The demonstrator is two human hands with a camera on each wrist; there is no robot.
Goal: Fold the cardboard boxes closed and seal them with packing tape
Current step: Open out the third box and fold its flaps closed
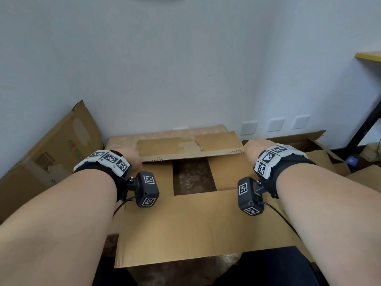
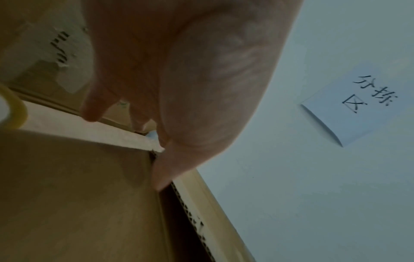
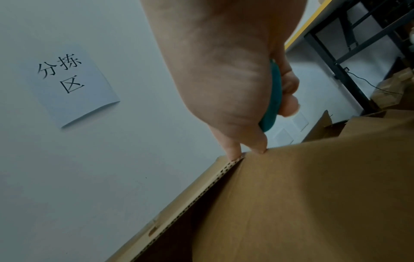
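2 hands (image 1: 132,157) (image 1: 252,150) grip the far flap (image 1: 189,150).

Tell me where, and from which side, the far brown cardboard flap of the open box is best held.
Grip the far brown cardboard flap at its two short ends, one hand from each side, as the left hand and right hand do: long and half raised, it likely stays level.

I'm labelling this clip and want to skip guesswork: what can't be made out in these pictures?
- Head view: the fingers of the left hand and right hand are hidden behind the far flap.
- Right wrist view: the teal object in the right hand's grip is mostly covered by the palm; what it is is unclear.
- Left wrist view: the yellowish ring is cut by the left edge.
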